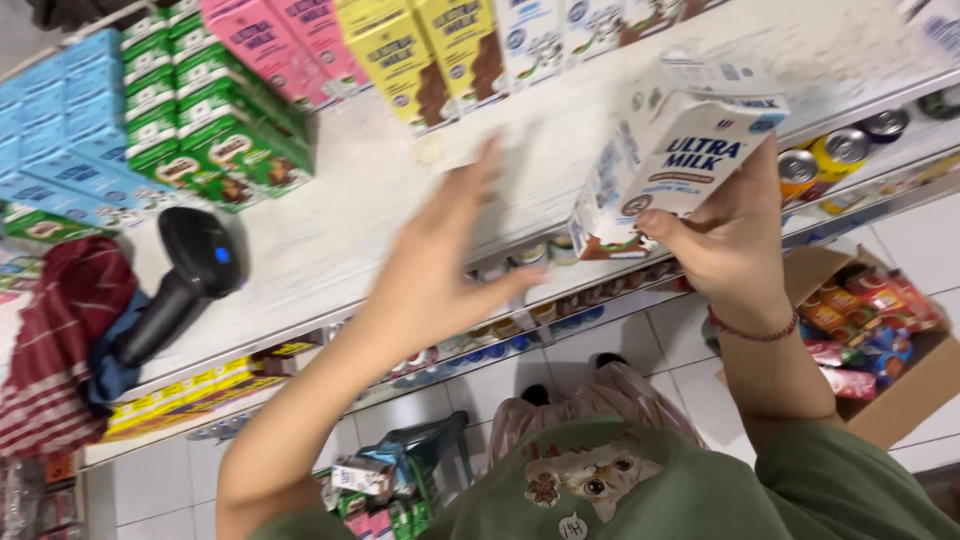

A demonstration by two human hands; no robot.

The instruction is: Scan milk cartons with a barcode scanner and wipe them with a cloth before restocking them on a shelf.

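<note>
Gripping white milk carton (672,160) in right hand (728,245), raised above white shelf (330,240). Left hand (440,265) spread flat, empty, blurred over shelf. Best kept upright, thumb firm at base; black scanner (190,275) lying left.

White shelf (350,200) carries coloured milk cartons (230,140) and a black barcode scanner (185,280).

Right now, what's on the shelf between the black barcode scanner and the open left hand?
In the head view, only bare white shelf lies between the scanner and the left hand; the right hand holds a white milk carton.
</note>
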